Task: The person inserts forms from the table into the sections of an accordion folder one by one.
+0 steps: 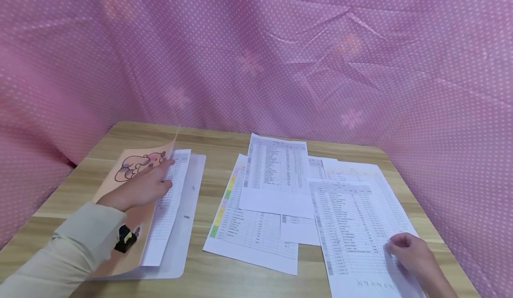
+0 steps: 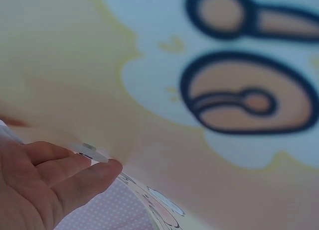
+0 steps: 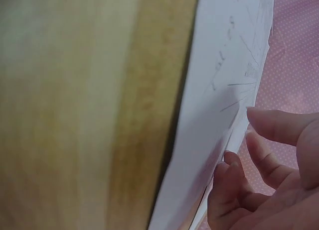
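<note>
A folder [image 1: 195,218] with a cartoon-printed cover [image 1: 116,186] lies at the left of the table, its cover partly raised over printed sheets [image 1: 164,226]. My left hand [image 1: 140,186] lies across the cover; in the left wrist view its thumb and fingers pinch the cover's edge, close to a small clear tab [image 2: 93,153]. At the right, my right hand [image 1: 413,253] holds the right edge of a printed sheet [image 1: 348,226] with curled fingertips. That sheet bears handwriting near its bottom and overlaps another sheet [image 1: 384,195].
Several printed sheets overlap in the middle, among them an upper sheet [image 1: 276,200] and one with a coloured left column [image 1: 256,253]. The wooden table [image 1: 216,144] ends at a pink dotted curtain [image 1: 248,66], which also hangs along both sides.
</note>
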Tool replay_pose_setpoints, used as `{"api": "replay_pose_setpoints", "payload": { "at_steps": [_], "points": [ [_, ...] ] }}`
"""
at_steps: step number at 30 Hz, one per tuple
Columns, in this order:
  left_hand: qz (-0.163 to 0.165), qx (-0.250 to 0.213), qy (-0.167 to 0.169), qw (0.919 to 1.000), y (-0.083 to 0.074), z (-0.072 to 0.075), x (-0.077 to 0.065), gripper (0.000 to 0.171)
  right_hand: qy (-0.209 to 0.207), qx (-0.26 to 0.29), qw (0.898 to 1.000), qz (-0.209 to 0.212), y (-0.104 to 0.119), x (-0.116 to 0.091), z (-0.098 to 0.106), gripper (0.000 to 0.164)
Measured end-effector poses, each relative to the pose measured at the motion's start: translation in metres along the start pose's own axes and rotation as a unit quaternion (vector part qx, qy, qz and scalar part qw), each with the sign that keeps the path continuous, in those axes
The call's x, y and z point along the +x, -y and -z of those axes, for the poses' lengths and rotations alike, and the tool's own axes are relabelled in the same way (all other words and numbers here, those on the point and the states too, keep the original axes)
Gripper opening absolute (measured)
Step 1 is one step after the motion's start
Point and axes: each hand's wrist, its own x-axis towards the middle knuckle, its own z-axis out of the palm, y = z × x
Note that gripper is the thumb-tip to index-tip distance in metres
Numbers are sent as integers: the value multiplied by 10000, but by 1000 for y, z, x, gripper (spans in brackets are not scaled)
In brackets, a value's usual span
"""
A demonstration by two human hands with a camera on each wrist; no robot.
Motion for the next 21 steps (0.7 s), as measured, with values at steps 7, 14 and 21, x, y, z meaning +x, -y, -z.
{"api": "replay_pose_setpoints", "payload": {
  "at_steps": [7,14,21],
  "points": [
    [60,-2,0,10000,-4,0,-1,62,-58,-207,9997,115,3,1,-1,38],
    [81,56,-22,9999,-3,-1,-1,62,-7,-456,9989,-91,3,5,0,64],
    [3,-7,-38,10000,-1,-2,-2,62,-117,-341,9993,-136,0,4,-1,61]
  ]
}}
